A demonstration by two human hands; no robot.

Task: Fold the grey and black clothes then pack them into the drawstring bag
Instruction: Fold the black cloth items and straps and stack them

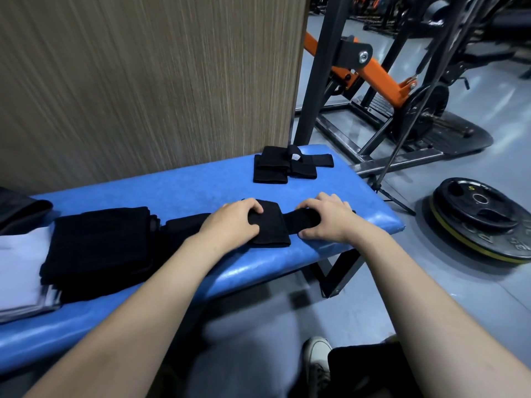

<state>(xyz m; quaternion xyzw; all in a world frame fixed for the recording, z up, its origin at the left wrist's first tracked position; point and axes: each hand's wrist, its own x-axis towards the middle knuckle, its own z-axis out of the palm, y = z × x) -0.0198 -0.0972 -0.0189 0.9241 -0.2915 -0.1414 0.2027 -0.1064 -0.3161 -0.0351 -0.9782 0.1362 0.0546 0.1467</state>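
A long black strap-like cloth (271,226) lies across the blue padded bench (178,191), with one end folded over into a flap. My left hand (232,221) holds that flap, thumb curled over its top edge. My right hand (327,218) grips the narrow right end of the same cloth, fingers curled round it. A folded black garment (97,248) lies at the left, partly on a folded pale grey garment (23,271). Another small folded black piece (283,165) rests at the bench's far end.
A dark bag-like item (20,211) sits at the far left edge of the bench. A wood-grain panel (143,81) stands behind the bench. Weight plates (482,216) lie on the floor at right, beside an orange and black gym machine (367,70). My shoe (316,357) shows below.
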